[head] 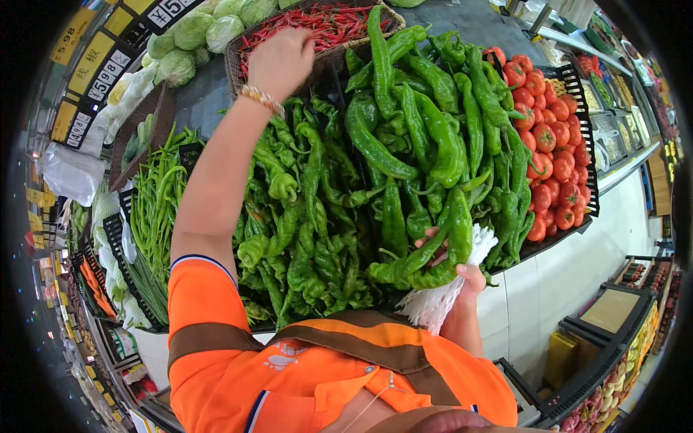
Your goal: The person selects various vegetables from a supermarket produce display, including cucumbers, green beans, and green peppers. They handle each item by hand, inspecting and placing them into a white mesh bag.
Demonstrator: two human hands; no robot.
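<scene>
My right hand [470, 284] grips several long green peppers [457, 238] together with a white foam net sleeve [433, 303], close to my chest. The thumb presses on the net and the fingertips show behind the peppers. My left arm reaches forward, and my left hand [282, 62] is over the near edge of a wicker basket of thin red chillies [338, 24]. Its fingers bend down out of sight, so whether they hold anything is hidden. Beneath the arm lie twisted, wrinkled green peppers [308, 243]. Larger smooth green peppers [433, 124] are heaped to their right.
Tomatoes [557, 140] fill a black-sided crate at the right. Slim green chillies [157, 200] lie to the left, with cabbages [192, 32] at the back left. A clear plastic bag [73, 170] and price signs [97, 65] stand along the left side.
</scene>
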